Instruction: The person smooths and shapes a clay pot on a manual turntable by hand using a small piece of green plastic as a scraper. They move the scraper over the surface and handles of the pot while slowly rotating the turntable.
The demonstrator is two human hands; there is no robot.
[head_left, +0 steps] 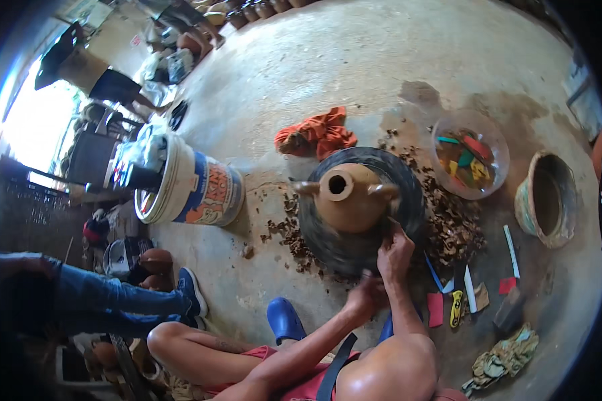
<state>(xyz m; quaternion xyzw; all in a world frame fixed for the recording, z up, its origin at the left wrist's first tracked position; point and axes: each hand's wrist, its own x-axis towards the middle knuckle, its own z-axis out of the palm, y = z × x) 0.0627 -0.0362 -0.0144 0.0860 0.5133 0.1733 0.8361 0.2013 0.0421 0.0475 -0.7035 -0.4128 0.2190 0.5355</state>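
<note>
A clay jug (344,210) with a narrow round mouth and two side handles sits on a dark potter's wheel (321,250), whose surface looks streaked. My right hand (394,250) reaches to the jug's lower right side, fingers curled; whatever they may hold is hidden. My left hand (364,294) is lower and to the left, just off the wheel's front edge, blurred, its fingers unclear. Clay shavings (455,234) surround the wheel. To the right lie a yellow-handled knife (456,307), white tools (470,291) and red pads (435,309).
An orange cloth (314,134) lies beyond the wheel, a tub of colored tools (468,154) and a basin (545,200) at right, a large bucket (201,190) at left. A person's jeans-clad legs (120,297) are at lower left; other people (87,73) are at upper left.
</note>
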